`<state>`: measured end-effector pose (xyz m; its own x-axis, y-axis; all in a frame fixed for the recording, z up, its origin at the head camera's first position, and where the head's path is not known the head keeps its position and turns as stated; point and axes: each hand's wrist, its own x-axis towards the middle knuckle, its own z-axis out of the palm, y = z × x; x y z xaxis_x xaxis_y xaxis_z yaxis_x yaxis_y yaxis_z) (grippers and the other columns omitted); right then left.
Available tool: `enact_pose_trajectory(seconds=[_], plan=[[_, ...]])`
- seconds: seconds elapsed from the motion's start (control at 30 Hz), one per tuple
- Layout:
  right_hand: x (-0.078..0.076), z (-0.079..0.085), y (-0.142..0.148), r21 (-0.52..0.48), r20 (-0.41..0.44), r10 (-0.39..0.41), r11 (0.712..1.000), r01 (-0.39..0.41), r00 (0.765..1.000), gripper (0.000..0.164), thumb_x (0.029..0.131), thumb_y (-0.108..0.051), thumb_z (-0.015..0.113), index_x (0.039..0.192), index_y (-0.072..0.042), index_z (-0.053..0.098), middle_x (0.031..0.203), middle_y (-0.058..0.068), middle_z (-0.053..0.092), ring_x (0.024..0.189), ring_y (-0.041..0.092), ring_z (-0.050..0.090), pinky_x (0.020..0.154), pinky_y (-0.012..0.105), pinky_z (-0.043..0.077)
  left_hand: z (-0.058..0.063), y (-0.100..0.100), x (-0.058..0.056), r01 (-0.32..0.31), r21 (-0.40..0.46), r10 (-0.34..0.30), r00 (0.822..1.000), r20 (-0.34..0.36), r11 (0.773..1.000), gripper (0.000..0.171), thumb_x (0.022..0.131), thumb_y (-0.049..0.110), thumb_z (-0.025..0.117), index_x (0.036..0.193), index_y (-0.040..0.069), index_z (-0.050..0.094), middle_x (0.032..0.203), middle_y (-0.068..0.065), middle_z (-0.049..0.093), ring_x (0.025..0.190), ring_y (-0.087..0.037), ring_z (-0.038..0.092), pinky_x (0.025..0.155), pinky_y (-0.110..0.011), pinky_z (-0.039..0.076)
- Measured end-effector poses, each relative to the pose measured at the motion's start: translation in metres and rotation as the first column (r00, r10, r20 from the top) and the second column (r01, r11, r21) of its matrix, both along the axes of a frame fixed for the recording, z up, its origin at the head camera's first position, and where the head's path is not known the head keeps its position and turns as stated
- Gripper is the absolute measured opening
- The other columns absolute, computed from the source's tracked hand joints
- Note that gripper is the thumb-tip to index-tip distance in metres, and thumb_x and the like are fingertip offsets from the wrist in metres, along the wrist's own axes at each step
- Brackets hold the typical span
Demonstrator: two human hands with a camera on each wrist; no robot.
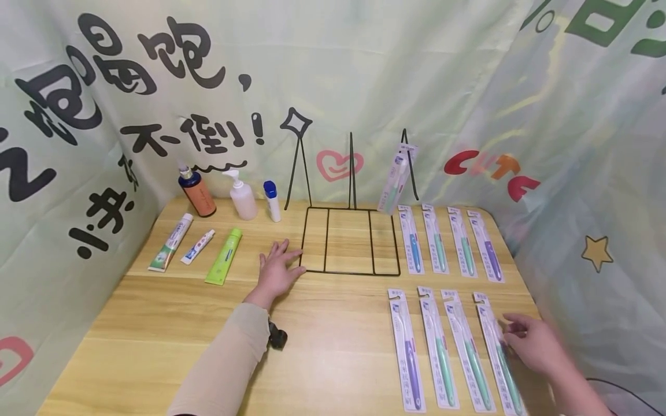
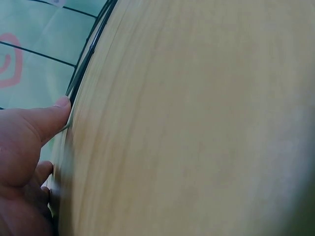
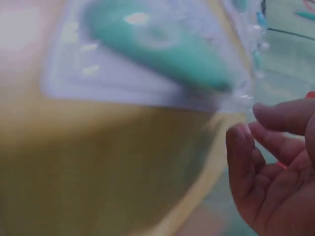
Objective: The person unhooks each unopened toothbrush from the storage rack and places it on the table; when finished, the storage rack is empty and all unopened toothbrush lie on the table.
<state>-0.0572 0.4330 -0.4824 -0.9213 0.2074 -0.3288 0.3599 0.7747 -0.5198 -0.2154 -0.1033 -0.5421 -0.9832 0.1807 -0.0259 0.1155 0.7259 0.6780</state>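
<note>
My left hand rests on the table with fingers spread, touching the left front corner of a black wire rack. In the left wrist view, the thumb lies against the black wire. At the front right, my right hand is beside the rightmost packaged toothbrush, its fingers loosely bent. The right wrist view shows a blurred green handle in clear packaging, with thumb and fingers at the pack's edge and nothing visibly pinched. One packaged toothbrush hangs from the rack's right upright.
Several packaged toothbrushes lie in two rows at right, including a purple one in front and a blue one behind. Toothpaste tubes, a green tube, a pump bottle, an orange-labelled bottle and a blue-capped bottle are at left.
</note>
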Motion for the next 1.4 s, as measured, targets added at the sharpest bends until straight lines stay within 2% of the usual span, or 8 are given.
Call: enact_pose_trajectory(seconds=[0.17,0.4,0.57,0.67,0.83,1.0,1.17,1.4], plan=[[-0.008,0.022,-0.018,0.068,-0.194,0.035,0.997,-0.022,0.98,0.046,0.099,-0.005,0.065,0.138,0.017,0.056,0.109,0.027,0.067,0.093,0.035,0.066,0.062,0.03,0.053,-0.001,-0.001,0.001,-0.001,-0.003,0.001,1.0,-0.007,1.0,0.053,0.1,0.031,0.076,0.148,0.011,0.064,0.172,-0.019,0.025,0.161,-0.044,0.008,0.122,-0.073,-0.008],[-0.034,0.059,-0.064,0.037,-0.461,0.062,0.998,-0.05,0.885,0.041,0.103,-0.011,0.069,0.139,0.006,0.062,0.118,0.024,0.069,0.098,0.029,0.063,0.067,0.01,0.047,-0.002,-0.003,0.003,-0.013,0.005,0.013,1.0,-0.01,1.0,0.052,0.1,0.031,0.076,0.147,0.011,0.064,0.172,-0.02,0.026,0.161,-0.044,0.009,0.122,-0.073,-0.007],[-0.066,0.076,-0.092,-0.035,-0.629,0.064,0.993,-0.11,0.775,0.047,0.099,-0.01,0.075,0.144,-0.002,0.062,0.128,0.018,0.068,0.105,0.008,0.058,0.083,0.004,0.043,-0.004,-0.002,0.002,-0.009,-0.014,0.009,1.0,-0.007,1.0,0.053,0.1,0.031,0.075,0.147,0.011,0.064,0.173,-0.02,0.025,0.161,-0.045,0.008,0.122,-0.073,-0.008],[-0.094,0.083,-0.105,-0.102,-0.693,0.043,0.982,-0.157,0.72,0.055,0.096,-0.006,0.079,0.147,-0.006,0.06,0.136,0.016,0.067,0.113,0.008,0.06,0.09,0.009,0.045,-0.004,-0.002,0.001,-0.008,-0.016,0.008,1.0,0.0,1.0,0.054,0.1,0.032,0.075,0.149,0.012,0.062,0.173,-0.019,0.023,0.161,-0.044,0.007,0.122,-0.071,-0.009],[-0.143,0.098,-0.123,-0.228,-0.711,-0.029,0.955,-0.192,0.703,0.077,0.095,-0.003,0.079,0.161,-0.018,0.045,0.15,0.012,0.06,0.129,0.03,0.061,0.102,0.025,0.053,-0.003,-0.003,0.001,-0.009,-0.018,0.009,1.0,-0.004,1.0,0.055,0.099,0.032,0.076,0.149,0.012,0.062,0.173,-0.018,0.023,0.161,-0.044,0.008,0.122,-0.071,-0.01],[-0.178,0.101,-0.142,-0.399,-0.705,-0.135,0.887,-0.232,0.696,0.074,0.097,0.006,0.072,0.162,-0.017,0.043,0.148,0.016,0.061,0.128,0.03,0.063,0.106,0.039,0.054,-0.003,-0.002,0.001,-0.006,-0.021,0.006,1.0,0.007,1.0,0.055,0.1,0.033,0.075,0.149,0.013,0.062,0.174,-0.017,0.022,0.161,-0.042,0.006,0.122,-0.069,-0.011],[-0.201,0.095,-0.163,-0.542,-0.642,-0.213,0.806,-0.239,0.737,0.072,0.099,0.012,0.064,0.163,-0.011,0.039,0.147,0.023,0.06,0.131,0.035,0.06,0.112,0.04,0.05,-0.005,-0.002,-0.001,-0.003,-0.023,0.003,1.0,0.006,1.0,0.054,0.1,0.033,0.075,0.149,0.014,0.062,0.174,-0.017,0.022,0.161,-0.042,0.006,0.122,-0.069,-0.011],[-0.222,0.09,-0.178,-0.554,-0.629,-0.173,0.784,-0.281,0.758,0.065,0.101,0.01,0.062,0.161,-0.006,0.042,0.143,0.027,0.062,0.129,0.034,0.063,0.108,0.034,0.049,-0.004,-0.001,-0.002,-0.007,-0.012,0.007,1.0,0.0,1.0,0.054,0.1,0.033,0.075,0.149,0.014,0.063,0.174,-0.016,0.023,0.162,-0.041,0.006,0.123,-0.069,-0.01]])
